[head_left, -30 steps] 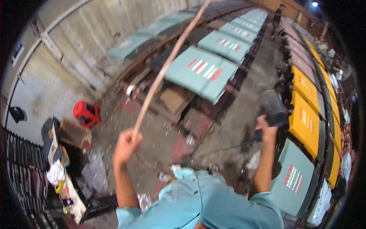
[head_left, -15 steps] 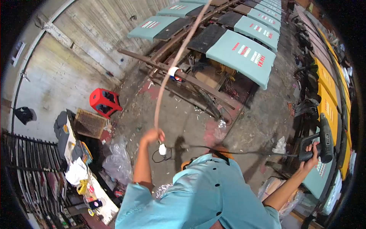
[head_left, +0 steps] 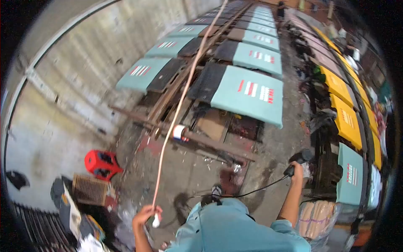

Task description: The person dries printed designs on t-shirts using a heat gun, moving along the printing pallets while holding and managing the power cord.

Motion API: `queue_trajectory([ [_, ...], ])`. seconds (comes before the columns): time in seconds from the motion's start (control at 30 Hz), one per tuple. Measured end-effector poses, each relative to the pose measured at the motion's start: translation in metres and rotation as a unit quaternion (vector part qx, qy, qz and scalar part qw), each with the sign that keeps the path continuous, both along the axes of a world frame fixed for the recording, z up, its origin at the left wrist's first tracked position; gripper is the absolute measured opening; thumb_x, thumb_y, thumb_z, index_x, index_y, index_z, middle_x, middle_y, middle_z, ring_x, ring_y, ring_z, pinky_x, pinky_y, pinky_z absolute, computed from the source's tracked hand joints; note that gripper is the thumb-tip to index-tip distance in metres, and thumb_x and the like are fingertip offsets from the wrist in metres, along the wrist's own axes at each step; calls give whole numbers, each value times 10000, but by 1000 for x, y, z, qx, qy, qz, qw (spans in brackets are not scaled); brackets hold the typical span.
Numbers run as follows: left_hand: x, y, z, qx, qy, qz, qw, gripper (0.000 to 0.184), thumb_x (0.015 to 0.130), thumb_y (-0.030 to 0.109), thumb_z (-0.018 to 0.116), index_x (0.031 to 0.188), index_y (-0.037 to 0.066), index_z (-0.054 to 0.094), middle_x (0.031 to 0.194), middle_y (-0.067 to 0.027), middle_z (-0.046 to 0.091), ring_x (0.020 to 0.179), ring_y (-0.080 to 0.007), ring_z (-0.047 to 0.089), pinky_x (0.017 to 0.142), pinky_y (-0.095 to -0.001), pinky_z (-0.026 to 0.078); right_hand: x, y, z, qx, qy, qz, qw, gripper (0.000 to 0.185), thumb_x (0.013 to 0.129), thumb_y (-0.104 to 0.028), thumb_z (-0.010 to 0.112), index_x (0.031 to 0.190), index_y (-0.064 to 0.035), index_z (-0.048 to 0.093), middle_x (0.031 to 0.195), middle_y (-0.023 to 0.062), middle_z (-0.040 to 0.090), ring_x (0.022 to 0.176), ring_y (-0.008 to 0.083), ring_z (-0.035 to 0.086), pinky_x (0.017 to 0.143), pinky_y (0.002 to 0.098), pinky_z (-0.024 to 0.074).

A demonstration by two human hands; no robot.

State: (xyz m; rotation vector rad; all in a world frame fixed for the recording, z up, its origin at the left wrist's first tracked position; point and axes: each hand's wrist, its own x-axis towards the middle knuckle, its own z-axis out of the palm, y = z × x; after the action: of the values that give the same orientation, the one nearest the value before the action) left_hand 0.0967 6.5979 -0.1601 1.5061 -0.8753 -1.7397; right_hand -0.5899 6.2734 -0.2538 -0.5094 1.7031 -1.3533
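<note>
At the lower left my left hand (head_left: 144, 215) is closed round the lower end of a long pinkish cord (head_left: 179, 109), which runs up past the top edge. A white plug-like piece (head_left: 156, 221) hangs just below the fingers. On the right my right hand (head_left: 297, 170) grips the handle of a dark heat gun (head_left: 303, 156), whose black cable (head_left: 260, 190) curves left towards my body. The nearest teal printed fabric panel (head_left: 247, 94) lies on a board ahead, between the two hands and beyond them.
Rows of teal panels recede ahead, with yellow panels (head_left: 345, 119) on the right. A red stool (head_left: 102, 164) and a framed mesh (head_left: 89, 190) stand at left. A metal bar (head_left: 218, 145) crosses ahead. A wrapped bundle (head_left: 315, 218) lies lower right. A distant person (head_left: 281, 9) stands at the top.
The view has shifted since half a second ago. My left hand is lower in view, still on the cord. My right hand, with the heat gun, has moved left and up in view.
</note>
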Motion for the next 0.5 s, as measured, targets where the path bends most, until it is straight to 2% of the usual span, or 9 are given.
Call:
queue_trajectory([
  [0.07, 26, 10, 32, -14, 54, 30, 998, 325, 827, 206, 699, 1018, -46, 624, 856, -158, 679, 798, -256, 674, 732, -369, 527, 1, -7, -28, 44, 1, -11, 999, 228, 669, -139, 696, 868, -42, 643, 788, 40, 598, 709, 197, 567, 650, 352, 464],
  [0.13, 46, 12, 73, -123, 121, 61, 983, 490, 725, 210, 775, 1086, -54, 575, 883, -192, 652, 797, -290, 674, 715, -406, 547, 17, 1, -37, 69, -6, -26, 997, 204, 670, -147, 687, 841, -50, 634, 780, 49, 601, 695, 201, 568, 634, 349, 466],
  [0.17, 58, 7, 93, -154, 142, 64, 976, 552, 697, 191, 800, 1124, -45, 543, 930, -194, 634, 765, -301, 674, 663, -429, 564, 20, 7, -29, 132, -73, -47, 987, 131, 690, -139, 667, 780, -72, 600, 769, 64, 606, 671, 209, 573, 617, 349, 477],
  [0.2, 74, -5, 122, -178, 58, 27, 982, 567, 690, 186, 813, 1134, -27, 531, 960, -181, 624, 730, -294, 673, 604, -429, 568, 16, 14, -42, 48, -154, -33, 986, 90, 739, -127, 639, 764, -81, 565, 743, 66, 593, 645, 212, 571, 610, 352, 485],
  [0.27, 112, -12, 158, -175, -52, 67, 981, 744, 670, 257, 848, 1264, -19, 496, 907, -121, 615, 685, -205, 645, 575, -344, 551, -26, 31, -95, 41, -240, -16, 970, 108, 851, -134, 620, 810, -69, 544, 689, 54, 534, 632, 187, 541, 640, 320, 489],
  [0.33, 151, -50, 204, -157, -89, 60, 982, 793, 645, 280, 846, 1292, -20, 499, 918, -92, 620, 730, -161, 627, 610, -304, 536, -6, 64, -77, 77, -130, -107, 983, 136, 913, -184, 602, 847, -85, 537, 755, 33, 537, 684, 169, 520, 656, 338, 493],
  [0.37, 181, -59, 212, -207, -182, 78, 958, 791, 653, 281, 834, 1317, -2, 509, 938, -60, 623, 716, -130, 606, 602, -274, 516, 29, 90, -41, 88, -117, -132, 980, 141, 932, -215, 581, 855, -104, 541, 780, 15, 544, 702, 161, 517, 641, 330, 489],
  [0.43, 217, -78, 234, -276, -240, 155, 918, 745, 681, 240, 818, 1335, 27, 532, 947, -12, 627, 652, -76, 555, 525, -227, 442, -51, 139, -106, 61, -218, -78, 971, 116, 924, -217, 551, 861, -120, 540, 785, 10, 550, 713, 162, 529, 667, 349, 509],
  [0.5, 272, -85, 247, -210, -273, 142, 928, 668, 731, 166, 797, 1345, 69, 552, 936, 26, 631, 611, -36, 492, 472, -206, 355, -55, 201, -115, 89, -135, -134, 978, 164, 894, -229, 580, 1008, -112, 587, 923, 72, 608, 794, 210, 581, 669, 378, 530],
])
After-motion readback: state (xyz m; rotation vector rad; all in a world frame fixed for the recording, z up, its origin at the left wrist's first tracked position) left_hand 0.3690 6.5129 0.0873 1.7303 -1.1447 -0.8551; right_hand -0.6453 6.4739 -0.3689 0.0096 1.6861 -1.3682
